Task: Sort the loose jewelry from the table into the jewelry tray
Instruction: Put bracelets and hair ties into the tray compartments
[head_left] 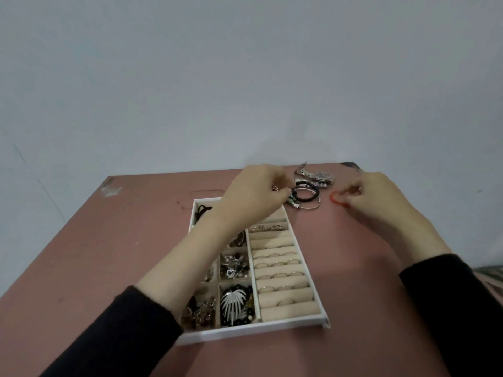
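A white jewelry tray (307,326) with beige lining lies on the pink table. Its right side has ring rolls with several rings, its left compartments hold brooches, beads and chains. Beyond the tray's far right corner lies a pile of loose jewelry: black bead bracelets (306,195), a thin silver bangle (313,205) and a metal watch (321,176). My left hand (255,194) reaches over the tray's far end, its curled fingers pinching something small at the pile's left edge. My right hand (373,198) pinches a red cord bracelet (335,199) on the table.
The pink table (109,240) stands against a pale wall; its far edge runs just behind the jewelry pile. A patch of worn paint (110,187) marks the far left corner. Patterned fabric (490,276) shows past the table's right edge.
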